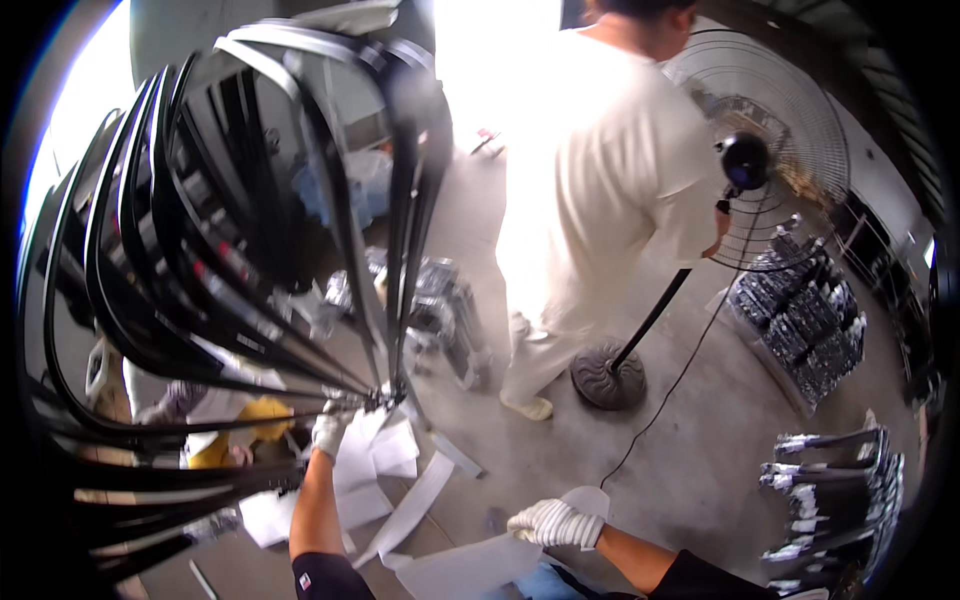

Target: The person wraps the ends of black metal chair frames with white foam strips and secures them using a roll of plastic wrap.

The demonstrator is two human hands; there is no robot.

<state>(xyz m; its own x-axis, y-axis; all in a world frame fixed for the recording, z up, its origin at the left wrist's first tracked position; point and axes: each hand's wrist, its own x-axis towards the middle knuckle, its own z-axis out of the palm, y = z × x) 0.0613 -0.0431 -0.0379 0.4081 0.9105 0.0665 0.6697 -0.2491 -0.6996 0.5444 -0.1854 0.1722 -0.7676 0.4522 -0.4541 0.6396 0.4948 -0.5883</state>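
Observation:
My left hand, in a whitish glove, is closed at the lower ends of a fan of black curved tubes. Their bends rise high on the left, and the glove partly hides the spot it grips. My right hand, in a striped white knit glove, is closed on the edge of a thin white sheet low in front of me. More white sheets lie loosely below the tube ends, beside my left forearm.
A person in pale clothes stands ahead, one hand at a large pedestal fan. The fan's round base and trailing cable are on the floor. Wrapped black parts are stacked at right, with another stack nearer.

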